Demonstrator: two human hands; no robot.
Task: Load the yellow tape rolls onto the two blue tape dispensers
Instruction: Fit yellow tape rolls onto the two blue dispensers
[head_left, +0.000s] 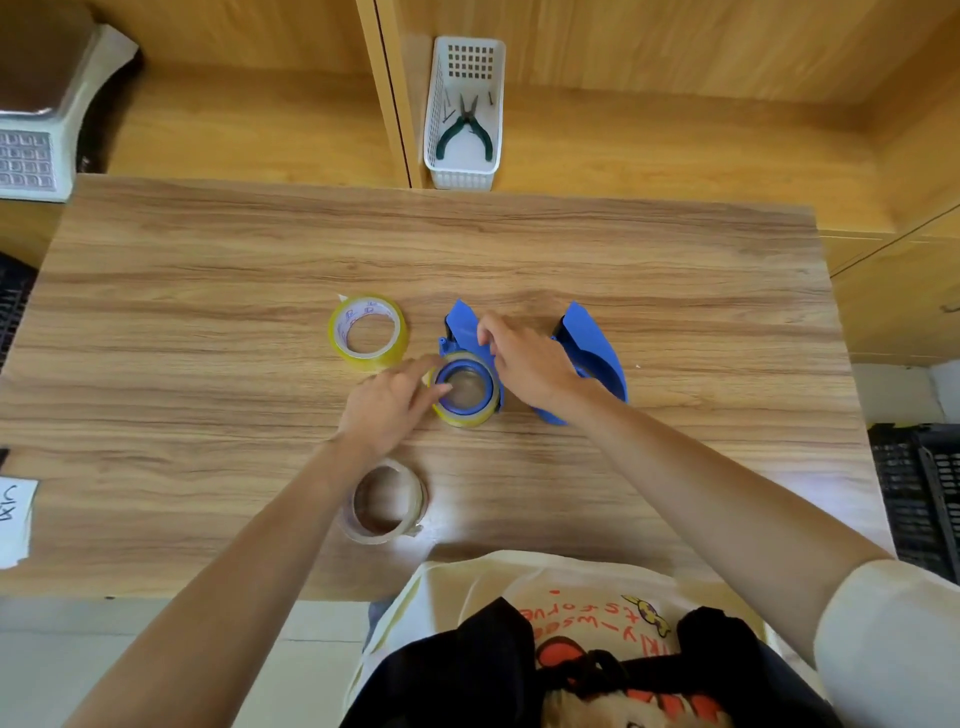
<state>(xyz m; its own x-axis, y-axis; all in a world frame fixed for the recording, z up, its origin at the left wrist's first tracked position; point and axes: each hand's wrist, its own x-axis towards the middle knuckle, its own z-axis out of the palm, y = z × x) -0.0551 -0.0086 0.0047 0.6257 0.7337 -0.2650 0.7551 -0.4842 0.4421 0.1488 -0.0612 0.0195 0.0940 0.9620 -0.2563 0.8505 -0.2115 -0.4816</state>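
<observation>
A yellow tape roll (464, 417) sits around the round hub of the left blue dispenser (460, 325) at the table's middle. My left hand (387, 402) rests on that roll's left rim, fingers touching it. The fingers of my right hand (524, 358) pinch the dispenser's upright blue flap. A second blue dispenser (597, 345) lies just right of my right hand, with no roll on it. Another yellow tape roll (368, 332) lies flat to the left, apart from both hands.
A pale, clear-brown tape roll (387, 501) lies near the table's front edge under my left forearm. A white basket (465, 111) with pliers stands on the shelf behind. A scale (36, 130) sits far left, paper (15, 519) at the left edge, black crates at the right.
</observation>
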